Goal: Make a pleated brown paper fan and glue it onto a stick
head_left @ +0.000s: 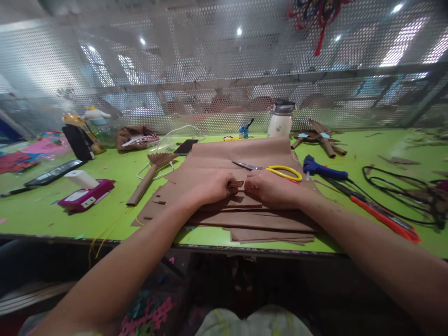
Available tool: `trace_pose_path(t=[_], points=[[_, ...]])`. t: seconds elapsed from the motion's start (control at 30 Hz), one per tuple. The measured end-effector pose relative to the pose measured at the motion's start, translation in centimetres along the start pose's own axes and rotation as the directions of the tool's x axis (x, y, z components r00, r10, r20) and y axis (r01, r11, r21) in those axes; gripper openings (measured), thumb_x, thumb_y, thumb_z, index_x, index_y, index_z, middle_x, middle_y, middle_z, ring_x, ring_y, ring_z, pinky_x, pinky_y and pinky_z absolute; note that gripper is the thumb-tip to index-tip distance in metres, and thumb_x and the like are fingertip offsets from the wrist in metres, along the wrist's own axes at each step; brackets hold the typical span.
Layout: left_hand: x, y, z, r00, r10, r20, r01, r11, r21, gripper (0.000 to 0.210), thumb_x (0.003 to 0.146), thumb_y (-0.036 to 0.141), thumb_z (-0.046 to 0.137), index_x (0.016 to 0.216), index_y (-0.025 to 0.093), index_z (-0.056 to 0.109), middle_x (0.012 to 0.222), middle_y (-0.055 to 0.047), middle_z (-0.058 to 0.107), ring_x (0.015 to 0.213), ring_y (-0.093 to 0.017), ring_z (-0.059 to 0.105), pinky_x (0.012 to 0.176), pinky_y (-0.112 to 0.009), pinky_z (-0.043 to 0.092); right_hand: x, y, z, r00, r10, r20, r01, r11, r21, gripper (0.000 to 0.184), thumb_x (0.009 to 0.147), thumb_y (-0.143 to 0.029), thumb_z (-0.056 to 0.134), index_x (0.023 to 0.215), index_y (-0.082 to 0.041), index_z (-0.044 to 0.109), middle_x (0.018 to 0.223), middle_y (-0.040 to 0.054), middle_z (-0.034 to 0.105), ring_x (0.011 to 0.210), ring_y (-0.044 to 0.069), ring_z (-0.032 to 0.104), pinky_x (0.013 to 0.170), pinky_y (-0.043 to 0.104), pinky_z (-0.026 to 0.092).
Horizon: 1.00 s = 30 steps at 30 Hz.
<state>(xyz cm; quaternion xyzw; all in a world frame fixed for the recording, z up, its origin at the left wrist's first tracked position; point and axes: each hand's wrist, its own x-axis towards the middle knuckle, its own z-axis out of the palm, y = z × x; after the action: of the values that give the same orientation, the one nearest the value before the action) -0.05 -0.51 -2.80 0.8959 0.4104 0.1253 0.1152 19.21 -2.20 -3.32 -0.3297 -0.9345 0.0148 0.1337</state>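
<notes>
My left hand (221, 185) is closed around a small folded piece of brown paper (238, 184), whose layered end sticks out to the right. Close beside it, my right hand (265, 187) has its fingers curled and pressed together; what they pinch is hidden. Both hands are low over a stack of brown paper sheets (206, 158). Scissors with yellow handles (284, 172) lie on the stack just behind my right hand, blades pointing left. More brown paper pieces (273, 234) lie at the table's front edge.
On the green table (115, 224), a pleated brown paper fan (145, 179) and purple power adapter (87, 195) lie left. A blue glue gun (324, 169), red-handled tool (383, 217) and coiled black cable (395, 191) lie right. A bottle (281, 120) stands by the perforated screen (210, 70).
</notes>
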Motion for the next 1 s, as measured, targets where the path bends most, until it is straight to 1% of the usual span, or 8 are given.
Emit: trace_pose_path(t=[0.1, 0.2, 0.33, 0.43, 0.6, 0.77, 0.87, 1.0], points=[[-0.1, 0.0, -0.1, 0.999, 0.034, -0.001, -0.034, 0.996, 0.080, 0.016, 0.071, 0.022, 0.048, 0.058, 0.014, 0.052, 0.059, -0.001, 0.050, 0.056, -0.010, 0.040, 0.052, -0.023, 0.025, 0.0, 0.1, 0.1, 0.999, 0.017, 0.045, -0.014, 0.998, -0.067, 0.016, 0.079, -0.015, 0.046, 0.074, -0.014, 0.062, 0.078, 0.0070, 0.060, 0.069, 0.013, 0.050, 0.063, 0.022, 0.033], [-0.4, 0.1, -0.2, 0.998, 0.054, -0.011, -0.052, 0.991, 0.121, 0.017, 0.074, 0.023, 0.046, 0.063, 0.015, 0.056, 0.063, -0.003, 0.053, 0.058, -0.012, 0.042, 0.055, -0.024, 0.027, 0.0, 0.2, 0.1, 0.998, 0.017, 0.066, -0.008, 0.990, -0.139, 0.016, 0.079, -0.016, 0.046, 0.075, -0.014, 0.061, 0.079, 0.0080, 0.060, 0.070, 0.014, 0.051, 0.063, 0.023, 0.033], [-0.7, 0.3, -0.1, 0.999, 0.040, -0.005, -0.039, 0.990, 0.136, 0.017, 0.075, 0.024, 0.047, 0.071, 0.015, 0.060, 0.071, -0.006, 0.057, 0.064, -0.014, 0.047, 0.058, -0.024, 0.030, 0.0, 0.2, 0.1, 0.996, 0.025, 0.091, -0.004, 0.975, -0.224, 0.017, 0.080, -0.019, 0.045, 0.075, -0.014, 0.061, 0.079, 0.0089, 0.060, 0.070, 0.016, 0.052, 0.063, 0.025, 0.032], [-0.9, 0.2, -0.1, 0.999, 0.034, -0.003, -0.033, 0.984, 0.175, 0.016, 0.075, 0.024, 0.048, 0.071, 0.015, 0.061, 0.072, -0.006, 0.058, 0.064, -0.014, 0.047, 0.060, -0.025, 0.032, 0.1, 0.1, 0.2, 0.995, 0.034, 0.099, -0.006, 0.964, -0.267, 0.017, 0.079, -0.019, 0.045, 0.075, -0.014, 0.060, 0.077, 0.0085, 0.060, 0.068, 0.016, 0.051, 0.060, 0.026, 0.030], [-1.1, -0.3, -0.2, 0.997, 0.082, -0.003, -0.079, 0.965, 0.249, 0.015, 0.075, 0.024, 0.047, 0.070, 0.015, 0.058, 0.072, -0.007, 0.058, 0.063, -0.015, 0.047, 0.059, -0.026, 0.031, 0.0, -0.2, 0.2, 0.995, 0.041, 0.093, -0.009, 0.950, -0.313, 0.016, 0.079, -0.020, 0.044, 0.077, -0.014, 0.059, 0.077, 0.0073, 0.059, 0.064, 0.015, 0.051, 0.057, 0.026, 0.029], [-1.3, -0.3, -0.5, 0.998, 0.054, 0.024, -0.058, 0.959, 0.279, 0.015, 0.075, 0.024, 0.045, 0.069, 0.015, 0.056, 0.070, -0.006, 0.057, 0.060, -0.013, 0.043, 0.056, -0.026, 0.027, -0.1, -0.4, 0.3, 0.995, 0.051, 0.081, -0.020, 0.939, -0.344, 0.017, 0.081, -0.023, 0.044, 0.081, -0.013, 0.058, 0.080, 0.0090, 0.059, 0.069, 0.017, 0.053, 0.059, 0.027, 0.031], [-1.3, -0.4, -0.8, 0.999, 0.041, 0.035, -0.049, 0.961, 0.271, 0.016, 0.076, 0.025, 0.044, 0.068, 0.015, 0.054, 0.068, -0.005, 0.055, 0.057, -0.013, 0.040, 0.054, -0.026, 0.025, -0.2, -0.3, 0.3, 0.995, 0.053, 0.081, -0.023, 0.942, -0.334, 0.018, 0.082, -0.024, 0.044, 0.081, -0.012, 0.058, 0.079, 0.0096, 0.059, 0.071, 0.018, 0.054, 0.061, 0.027, 0.032], [-1.2, -0.6, -1.2, 0.996, 0.037, 0.078, -0.056, 0.965, 0.257, 0.014, 0.075, 0.024, 0.045, 0.067, 0.016, 0.054, 0.067, -0.004, 0.054, 0.057, -0.013, 0.039, 0.054, -0.026, 0.024, -0.3, -0.1, 0.5, 0.997, 0.030, 0.076, -0.005, 0.951, -0.309, 0.018, 0.082, -0.022, 0.044, 0.080, -0.012, 0.058, 0.080, 0.0093, 0.060, 0.070, 0.016, 0.052, 0.062, 0.027, 0.032]])
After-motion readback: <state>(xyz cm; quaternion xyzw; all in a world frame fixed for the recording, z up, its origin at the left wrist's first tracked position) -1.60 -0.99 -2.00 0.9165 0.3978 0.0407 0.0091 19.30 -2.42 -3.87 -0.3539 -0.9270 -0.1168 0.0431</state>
